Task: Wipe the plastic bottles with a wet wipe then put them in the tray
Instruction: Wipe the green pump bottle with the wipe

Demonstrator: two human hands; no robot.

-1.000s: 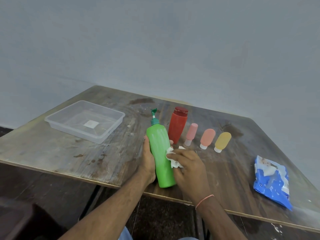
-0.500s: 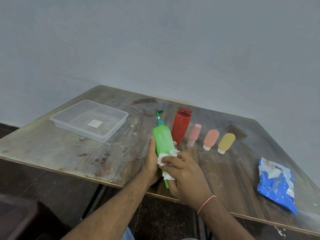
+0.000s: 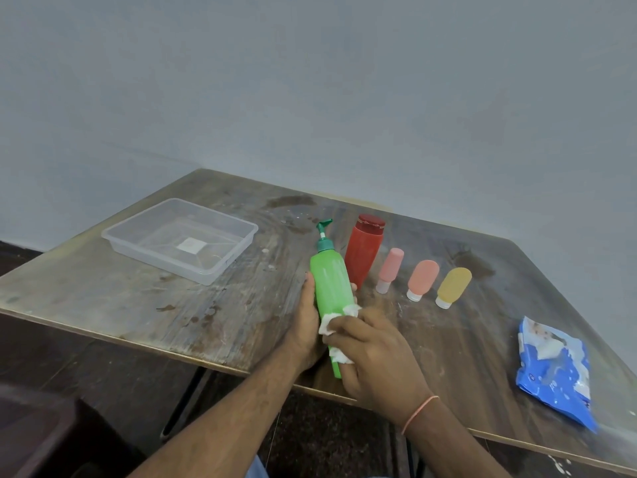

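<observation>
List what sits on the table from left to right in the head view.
Clear plastic tray → green pump bottle held in both hands → red bottle → pink tube bottle → coral tube bottle → yellow tube bottle → blue wet-wipe pack.

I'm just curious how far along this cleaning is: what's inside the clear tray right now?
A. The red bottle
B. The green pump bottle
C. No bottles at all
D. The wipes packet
C: the clear tray holds no bottles, while the left hand grips the green pump bottle and the right hand presses the wet wipe on it.
</observation>
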